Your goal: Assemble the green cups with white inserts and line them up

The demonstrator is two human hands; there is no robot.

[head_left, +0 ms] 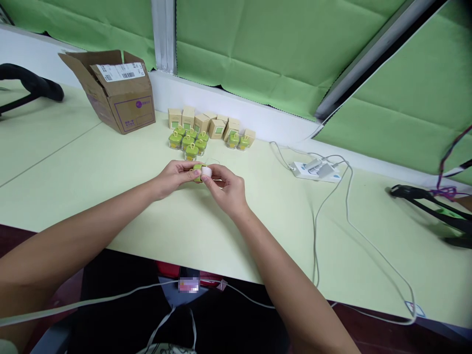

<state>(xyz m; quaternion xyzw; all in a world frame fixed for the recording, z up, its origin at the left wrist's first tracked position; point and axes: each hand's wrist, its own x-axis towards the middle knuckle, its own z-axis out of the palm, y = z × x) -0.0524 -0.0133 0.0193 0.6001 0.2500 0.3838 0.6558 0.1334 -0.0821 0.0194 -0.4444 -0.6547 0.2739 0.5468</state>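
Observation:
Above the middle of the table, my left hand [176,178] is closed on a small green lid [196,172] like those on the jars nearby. My right hand [227,188] pinches a small whitish round piece [206,171] pressed against the green lid. Fingers cover much of both pieces, so I cannot tell how they join. Just beyond my hands stands a cluster of small clear jars with green lids [191,151]. Two more green-lidded jars [233,140] stand to the right of that cluster.
Several small brown boxes [201,123] line the wall behind the jars. A large open cardboard box [129,105] stands back left. To the right lie a white power strip [317,171] and loose white cables [348,196]. Black frames [424,196] sit at the far right.

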